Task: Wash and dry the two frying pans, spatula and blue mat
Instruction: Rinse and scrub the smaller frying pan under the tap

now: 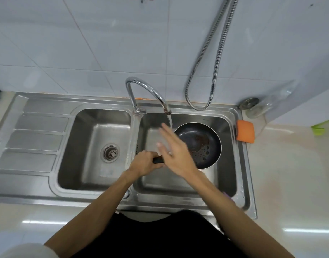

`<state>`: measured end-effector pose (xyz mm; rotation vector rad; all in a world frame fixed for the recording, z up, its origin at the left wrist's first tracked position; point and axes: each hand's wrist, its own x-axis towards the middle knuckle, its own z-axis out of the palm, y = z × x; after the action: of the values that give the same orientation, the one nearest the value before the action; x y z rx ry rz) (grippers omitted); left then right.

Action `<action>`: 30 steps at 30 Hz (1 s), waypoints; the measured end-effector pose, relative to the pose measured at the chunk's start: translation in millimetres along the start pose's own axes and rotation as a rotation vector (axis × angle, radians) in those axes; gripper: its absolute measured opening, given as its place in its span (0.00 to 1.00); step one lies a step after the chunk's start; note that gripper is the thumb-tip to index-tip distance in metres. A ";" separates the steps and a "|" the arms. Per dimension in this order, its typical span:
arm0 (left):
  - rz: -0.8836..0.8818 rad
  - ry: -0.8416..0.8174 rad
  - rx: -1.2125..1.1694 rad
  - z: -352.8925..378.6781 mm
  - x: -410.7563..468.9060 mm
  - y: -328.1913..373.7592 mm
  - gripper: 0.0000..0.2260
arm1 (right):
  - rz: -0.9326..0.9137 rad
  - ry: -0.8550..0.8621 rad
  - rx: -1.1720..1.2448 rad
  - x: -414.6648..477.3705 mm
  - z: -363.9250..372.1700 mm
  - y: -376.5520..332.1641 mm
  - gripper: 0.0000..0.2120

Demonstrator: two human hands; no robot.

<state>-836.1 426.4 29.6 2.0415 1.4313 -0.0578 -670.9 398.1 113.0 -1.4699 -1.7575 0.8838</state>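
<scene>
A dark frying pan (pixel 202 144) with brown residue and water drops sits in the right sink basin (pixel 225 175). My left hand (pixel 144 162) is closed around the pan's black handle (pixel 158 160). Above the handle and the pan's left rim my right hand (pixel 175 150) is spread flat, fingers apart, holding nothing, its fingertips close to the stream of water falling from the tap (pixel 150 94). The second pan, the spatula and the blue mat are not in view.
The left basin (pixel 96 146) has a drain strainer, with a ribbed draining board (pixel 33 138) further left. An orange sponge (pixel 245 131) lies at the sink's right edge. A metal shower hose (pixel 212 58) hangs on the tiled wall. A clear jar (pixel 258 107) stands behind the sponge.
</scene>
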 end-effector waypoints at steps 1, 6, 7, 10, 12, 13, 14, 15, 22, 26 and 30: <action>-0.008 -0.008 0.014 2.2 4.1 2.0 0.22 | 0.041 0.131 0.012 -14.5 -20.0 15.6 0.23; -0.022 -0.037 -0.013 -2.8 20.9 9.7 0.21 | 0.427 0.623 -0.081 -41.4 -125.8 95.4 0.18; -0.015 -0.039 -0.016 -4.5 25.1 9.0 0.21 | 0.479 0.675 -0.129 -40.5 -144.1 112.5 0.19; -0.033 -0.019 -0.030 -13.9 36.5 4.6 0.22 | 0.603 0.656 -0.309 -29.2 -179.8 163.5 0.27; -0.069 -0.005 -0.052 -20.2 38.9 1.6 0.22 | 0.663 0.545 -0.400 -19.1 -186.2 190.2 0.31; -0.087 0.009 -0.062 -21.5 40.2 -0.8 0.22 | 0.702 0.488 -0.431 -13.7 -185.5 200.1 0.31; -0.105 0.026 -0.073 -23.0 41.4 -3.0 0.22 | 0.730 0.432 -0.465 -8.0 -183.9 209.0 0.31; -0.121 0.044 -0.077 -23.7 42.8 -5.0 0.22 | 0.753 0.383 -0.505 -2.8 -181.8 216.3 0.31; -0.114 0.148 0.010 -26.8 48.2 -8.5 0.23 | 0.880 0.224 -0.676 7.4 -168.4 254.2 0.32; -0.134 0.175 0.015 -30.0 49.3 -13.4 0.22 | 0.942 0.331 -0.547 15.3 -168.8 246.5 0.28; -0.158 0.179 0.013 -31.1 46.1 -15.7 0.21 | 0.656 0.558 -0.315 24.7 -146.3 189.5 0.27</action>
<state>-840.6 484.1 29.4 1.9809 1.7047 0.0513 -451.3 459.5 36.0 -2.2975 -1.0328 0.4163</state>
